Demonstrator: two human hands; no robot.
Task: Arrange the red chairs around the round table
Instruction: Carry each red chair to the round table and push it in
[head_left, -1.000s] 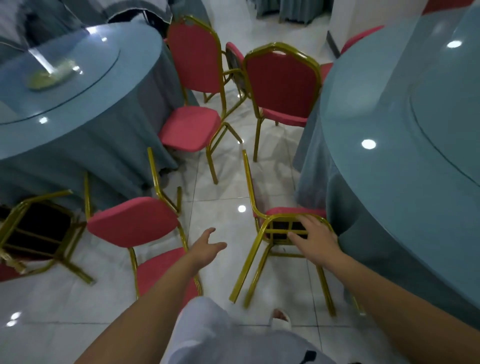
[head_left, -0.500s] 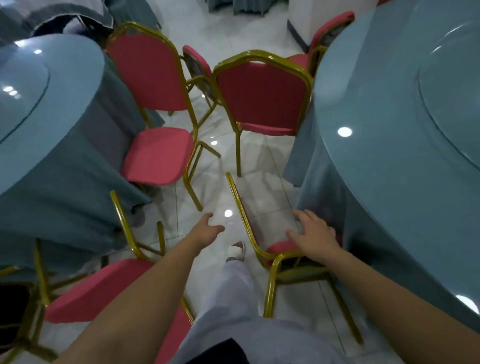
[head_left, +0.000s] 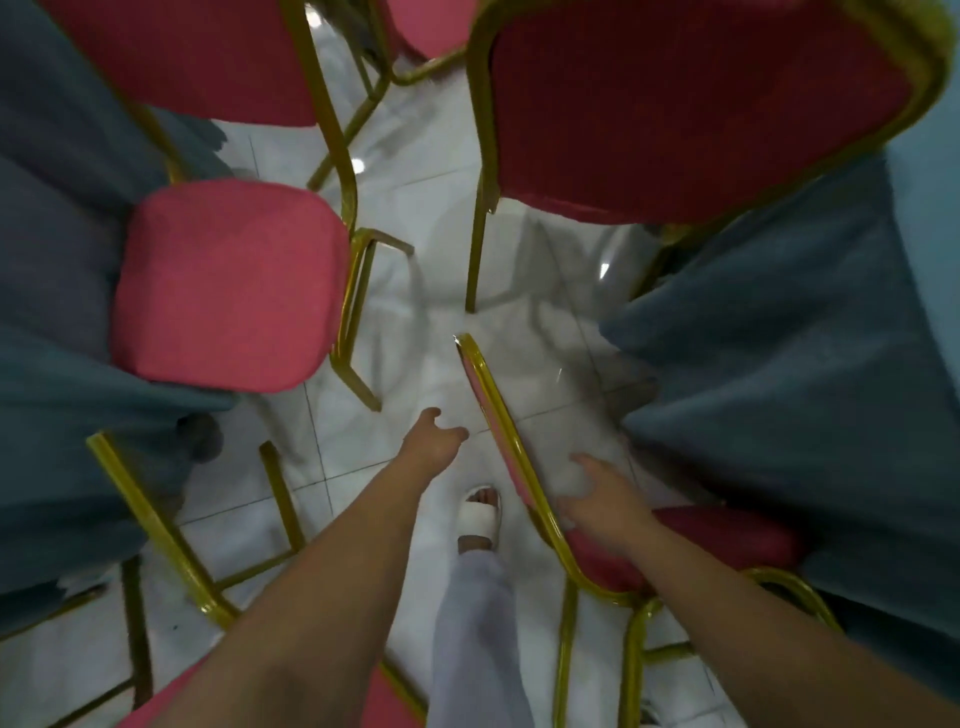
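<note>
A red chair with a gold frame (head_left: 722, 540) stands at the lower right, its seat partly under the teal cloth of the round table (head_left: 805, 338). My right hand (head_left: 602, 501) lies over this chair just inside its gold back rail, fingers spread and not wrapped around the rail. Whether it touches is blurred. My left hand (head_left: 434, 441) hangs in the air over the floor left of that rail, fingers apart and holding nothing. Another red chair (head_left: 675, 104) faces me at the top right, against the same table.
On the left, a red chair seat (head_left: 228, 286) sticks out from a second teal-clothed table (head_left: 52, 208). A further gold chair frame (head_left: 156, 519) leans at the lower left. My foot in a white slipper (head_left: 480, 519) is on the narrow strip of white tile floor between the chairs.
I have stepped forward and my view has tipped down. My right hand has slid off the top of the chair's back rail to just inside it. The left hand stays open.
</note>
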